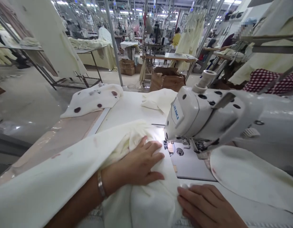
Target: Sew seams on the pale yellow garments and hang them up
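A cream fabric piece (72, 158) runs from the lower left across the table, bunched into folds near the needle area of a white sewing machine (184, 110). My left hand (143, 163), with a silver bangle (101, 183) at its wrist, lies spread on the fabric, just left of the presser foot (165, 145). Its fingers point towards the machine. My right hand (205, 202) is lower right at the fabric's near right edge, fingers together and tips closed on that edge. Its thumb is mostly hidden.
A spotted white fabric piece (94, 99) lies at the table's far left. More cream fabric (158, 99) sits behind the needle, and a rounded piece (246, 177) at right under the machine arm. Beyond are cardboard boxes (167, 80), racks with hanging garments (191, 31) and other people at workstations.
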Tool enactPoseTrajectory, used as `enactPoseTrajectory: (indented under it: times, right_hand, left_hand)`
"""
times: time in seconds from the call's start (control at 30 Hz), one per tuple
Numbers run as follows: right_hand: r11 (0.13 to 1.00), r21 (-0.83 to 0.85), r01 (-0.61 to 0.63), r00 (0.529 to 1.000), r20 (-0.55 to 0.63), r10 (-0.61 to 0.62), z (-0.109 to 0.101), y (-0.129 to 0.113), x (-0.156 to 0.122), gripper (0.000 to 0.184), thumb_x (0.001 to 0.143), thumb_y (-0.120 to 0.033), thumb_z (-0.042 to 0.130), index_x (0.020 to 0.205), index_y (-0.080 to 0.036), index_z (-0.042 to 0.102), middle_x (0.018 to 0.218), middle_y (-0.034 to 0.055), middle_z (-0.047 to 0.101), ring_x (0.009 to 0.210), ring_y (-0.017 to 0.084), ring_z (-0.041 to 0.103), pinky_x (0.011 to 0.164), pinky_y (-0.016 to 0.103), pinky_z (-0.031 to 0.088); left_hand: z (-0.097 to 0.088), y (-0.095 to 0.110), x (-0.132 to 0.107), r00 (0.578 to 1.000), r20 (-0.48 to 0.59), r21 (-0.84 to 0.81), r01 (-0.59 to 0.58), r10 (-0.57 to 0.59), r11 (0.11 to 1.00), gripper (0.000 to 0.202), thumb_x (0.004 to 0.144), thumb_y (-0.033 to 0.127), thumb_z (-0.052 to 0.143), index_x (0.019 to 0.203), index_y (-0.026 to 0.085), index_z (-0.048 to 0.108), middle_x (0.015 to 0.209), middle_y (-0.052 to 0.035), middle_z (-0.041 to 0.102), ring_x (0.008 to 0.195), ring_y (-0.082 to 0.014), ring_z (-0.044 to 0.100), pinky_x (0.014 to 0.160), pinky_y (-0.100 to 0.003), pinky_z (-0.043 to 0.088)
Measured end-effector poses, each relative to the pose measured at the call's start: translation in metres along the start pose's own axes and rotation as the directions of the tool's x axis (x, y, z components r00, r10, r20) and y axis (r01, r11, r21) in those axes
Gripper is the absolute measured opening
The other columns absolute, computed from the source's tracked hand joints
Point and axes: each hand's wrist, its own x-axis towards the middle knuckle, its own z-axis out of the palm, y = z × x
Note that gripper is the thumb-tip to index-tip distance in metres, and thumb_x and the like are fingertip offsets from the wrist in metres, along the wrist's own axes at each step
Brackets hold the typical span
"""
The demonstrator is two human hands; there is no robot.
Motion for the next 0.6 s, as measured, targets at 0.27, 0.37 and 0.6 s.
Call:
enactPoseTrajectory:
  times: [0.27,0.37,0.6]
  right_hand:
    - [0.996,0.065,-0.065,0.995,-0.071,0.07,0.027,0.029,0.048,0.02,0.091,-0.016,0.045,0.098,-0.017,0.064,0.096,0.0051,0.068,0.078,0.017,0.059,0.068,0.031,0.045]
    - [0.995,0.009,-0.1,0.993,-0.059,0.101,0.038,0.042,0.053,0.019,0.09,-0.017,0.046,0.1,-0.017,0.062,0.094,0.0078,0.066,0.082,0.018,0.059,0.073,0.033,0.047]
    - [0.994,-0.031,-0.107,0.994,-0.027,0.106,0.048,0.053,0.052,0.023,0.088,-0.02,0.049,0.106,-0.02,0.062,0.094,0.009,0.066,0.09,0.021,0.061,0.075,0.032,0.05]
  left_hand:
    - [-0.019,-0.068,0.04,0.983,-0.006,0.123,-0.184,0.186,0.975,0.035,0.089,0.045,0.049,0.11,0.017,0.052,0.123,-0.0116,0.05,0.119,-0.0229,0.041,0.107,-0.04,0.019]
    - [-0.02,-0.088,0.055,0.979,0.006,0.165,-0.202,0.204,0.965,0.035,0.09,0.043,0.047,0.11,0.015,0.052,0.126,-0.0125,0.049,0.124,-0.0232,0.038,0.107,-0.039,0.02]
    - [-0.022,-0.11,0.066,0.994,0.05,0.228,-0.105,0.096,0.968,0.041,0.091,0.042,0.045,0.119,0.012,0.05,0.14,-0.0148,0.038,0.131,-0.0265,0.029,0.108,-0.044,0.018]
